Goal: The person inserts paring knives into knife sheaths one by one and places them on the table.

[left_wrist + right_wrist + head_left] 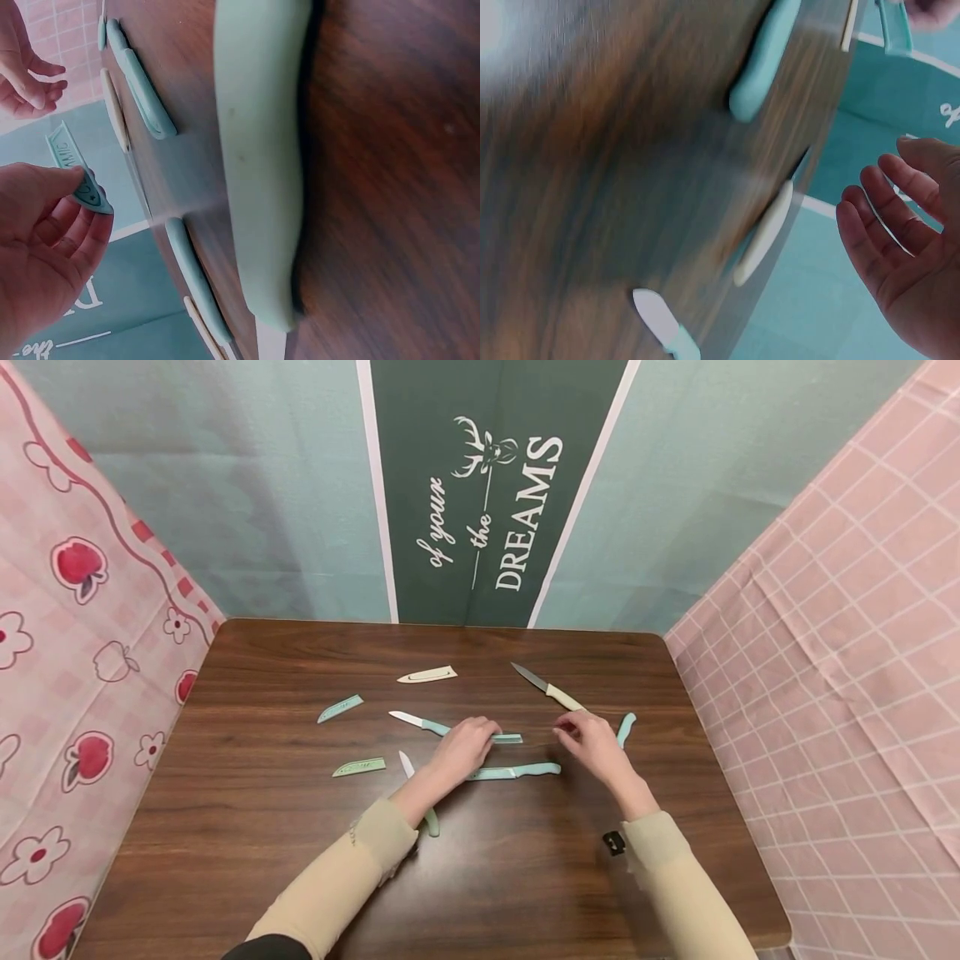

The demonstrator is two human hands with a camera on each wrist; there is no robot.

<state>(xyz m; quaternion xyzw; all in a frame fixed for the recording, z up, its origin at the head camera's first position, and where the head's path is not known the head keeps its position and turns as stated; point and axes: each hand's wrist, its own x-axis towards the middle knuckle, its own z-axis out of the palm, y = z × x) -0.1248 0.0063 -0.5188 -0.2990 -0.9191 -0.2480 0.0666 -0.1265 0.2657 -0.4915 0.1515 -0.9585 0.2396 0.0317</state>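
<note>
My left hand point(467, 746) pinches a small turquoise knife sheath point(75, 169) between thumb and fingers, raised above the table. Its straight open end points toward my right hand point(596, 747), which is held apart from it, fingers loosely bent around nothing. Under my left hand lie a turquoise-handled knife with a white blade point(407, 718) and a turquoise knife in its sheath point(536, 769). A green-handled knife point(262, 165) is partly behind my left wrist. Beyond my right hand lies a cream-handled knife point(564, 697); another turquoise-handled knife point(627, 725) is partly hidden by that hand.
Toward the left of the brown wooden table point(247, 827) lie a cream sheath point(429, 675), a blue sheath point(341, 708) and a green sheath point(359, 767). A small black object point(613, 843) is beside my right sleeve. Fabric curtains point(292, 510) enclose the table's back and sides.
</note>
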